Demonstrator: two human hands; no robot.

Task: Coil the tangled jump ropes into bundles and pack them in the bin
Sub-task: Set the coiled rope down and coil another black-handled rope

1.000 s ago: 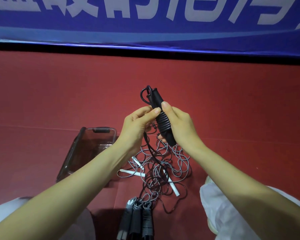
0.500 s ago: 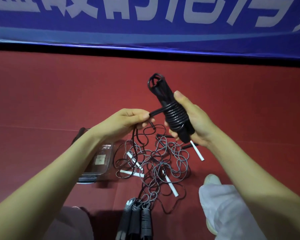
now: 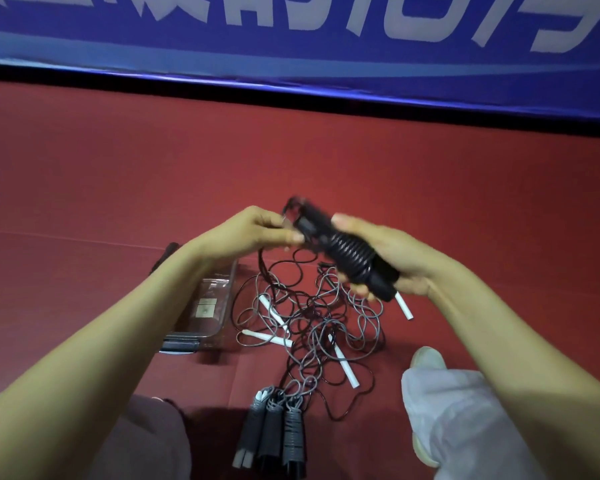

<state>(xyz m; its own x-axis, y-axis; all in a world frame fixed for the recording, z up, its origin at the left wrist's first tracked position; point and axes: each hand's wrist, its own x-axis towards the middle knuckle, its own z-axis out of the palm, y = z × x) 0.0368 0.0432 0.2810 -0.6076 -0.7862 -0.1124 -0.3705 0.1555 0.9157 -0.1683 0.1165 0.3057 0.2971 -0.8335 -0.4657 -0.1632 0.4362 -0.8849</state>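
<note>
Right hand point(image 3: 395, 268) clamped round black rope bundle point(image 3: 350, 258), held mid-air above tangle point(image 3: 312, 320) on floor. Left hand point(image 3: 246, 233) pinches bundle's loose tail near top, blurred. Advice: hold tension, tuck tail under last turn so wraps don't spring. Bundle: tight spiral wraps round black handles. Clear bin point(image 3: 219, 299) left of tangle.

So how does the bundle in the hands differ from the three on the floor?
The held bundle is wound in black cord; the floor bundles in grey. The held bundle is up in the right hand, its trailing cord pinched by the left hand; the floor bundles lie side by side. All are cord wrapped round handles.
</note>
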